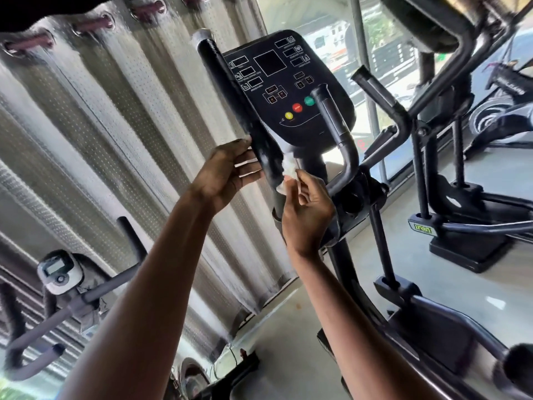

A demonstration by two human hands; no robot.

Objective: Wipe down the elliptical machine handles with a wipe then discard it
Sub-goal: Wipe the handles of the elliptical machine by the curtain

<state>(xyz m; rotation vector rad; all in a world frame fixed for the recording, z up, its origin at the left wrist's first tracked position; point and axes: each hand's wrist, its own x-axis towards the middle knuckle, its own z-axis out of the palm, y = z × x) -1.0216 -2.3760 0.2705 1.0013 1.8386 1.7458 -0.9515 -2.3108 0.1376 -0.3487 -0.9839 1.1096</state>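
Head view, looking up along two bare forearms at the elliptical machine's black console, which carries a yellow button, a red button and a green button in a rising row. From where I stand the work is at the left handle, the long black bar that slants up past the console's left edge. The left hand is laid flat against the outer side of that bar low down, fingers straight and spread, their tips touching it and nothing held. The right hand sits just across the bar from it, thumb and fingers pinched on a small crumpled white wipe, which is pressed against the bar's inner side, below the console. So the two hands stand close together with the handle between them, not touching each other. The right handle, shorter and curved, rises in front of the console's lower right corner and nobody touches it. Behind the machine hangs a silvery pleated curtain on rings, and daylight comes through the window above the console. Low on the left stands an exercise bike with grey padded handlebars and a small grey display. To the right another black machine sits on the pale floor, near the glass. The picture is somewhat blurred, so the small print on the console cannot be read.
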